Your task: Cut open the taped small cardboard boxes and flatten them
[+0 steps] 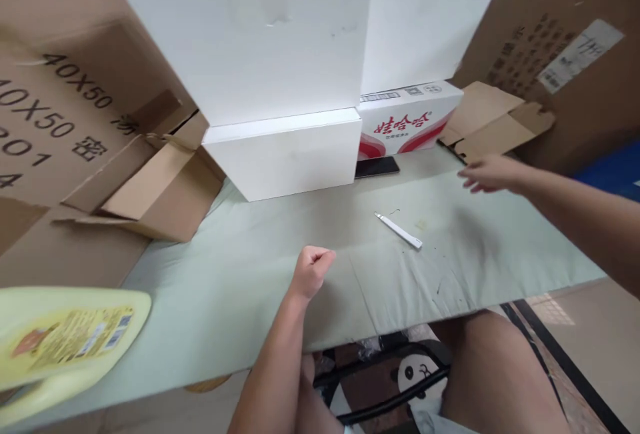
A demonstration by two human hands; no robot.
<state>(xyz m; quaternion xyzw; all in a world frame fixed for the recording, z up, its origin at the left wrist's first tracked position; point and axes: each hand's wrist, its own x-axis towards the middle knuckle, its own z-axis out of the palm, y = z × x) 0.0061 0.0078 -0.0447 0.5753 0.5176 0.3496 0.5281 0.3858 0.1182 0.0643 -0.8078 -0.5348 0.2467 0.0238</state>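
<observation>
Near the middle of the table, my left hand (313,270) is closed in a loose fist, with the thumb over the curled fingers and nothing showing in it. My right hand (493,175) hovers over the right side of the table with its fingers stretched out to the left, holding nothing. Just beyond it lies a small brown cardboard box (487,124) with its flaps spread. Between my hands, a slim white utility knife (399,230) rests on the pale green tablecloth (235,267), with its metallic tip pointing to the far left.
White boxes (285,161) and a red-and-white carton (410,121) stand at the back, with a dark phone (377,167) before them. Large cardboard boxes (45,174) flank both sides, one holding up an open carton (165,184) at left. A yellow bottle (70,341) fills the near left corner.
</observation>
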